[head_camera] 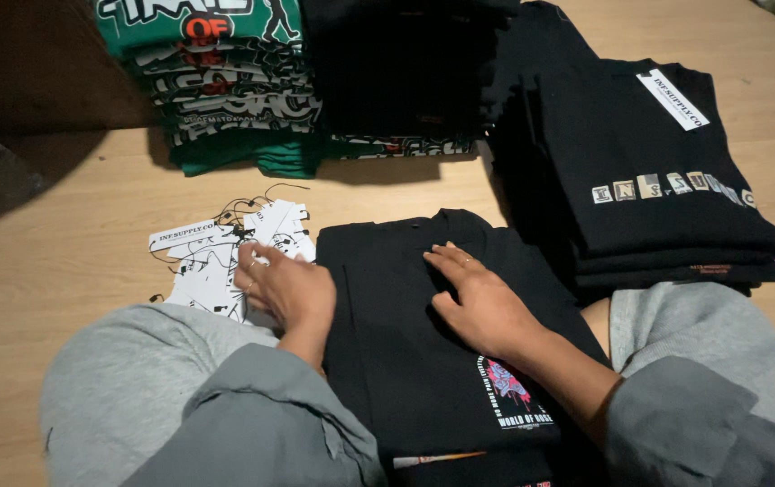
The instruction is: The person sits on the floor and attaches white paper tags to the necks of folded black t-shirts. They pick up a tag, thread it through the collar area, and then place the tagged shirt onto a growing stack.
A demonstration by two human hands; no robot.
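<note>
While the view tips down over grey-sleeved arms, here is how things lie:

Left hand: the left hand [284,287] lies palm down on the tags [225,261], fingers loosely curled at the pile's edge; whether they pinch one tag I cannot tell.

Right hand: the right hand [478,302] rests flat on the black shirt [405,361], fingers spread and pointing up-left toward the collar, gripping nothing.

Black shirt: folded, lying on the pale wooden surface [72,225] right in front of the person, between the two arms; a small pink and blue print with white lettering sits low on it, just beside the right wrist.

Tags: a loose heap of white rectangular card labels with thin black strings, left of the shirt and touching its edge; one long tag lies at the heap's upper left.

Black stack: a black stack [667,180] of folded shirts sits at the right, near the shirt in hand; a white oblong label [673,99] lies slanted on its top, and a row of pale cut-out letter squares runs across the front.

Green stack: a green stack [225,90] of folded shirts with white and red print stands at the far left, well apart from the hands.

Dark pile: a dark pile [396,72] of folded clothes sits between the green and black stacks.
</note>
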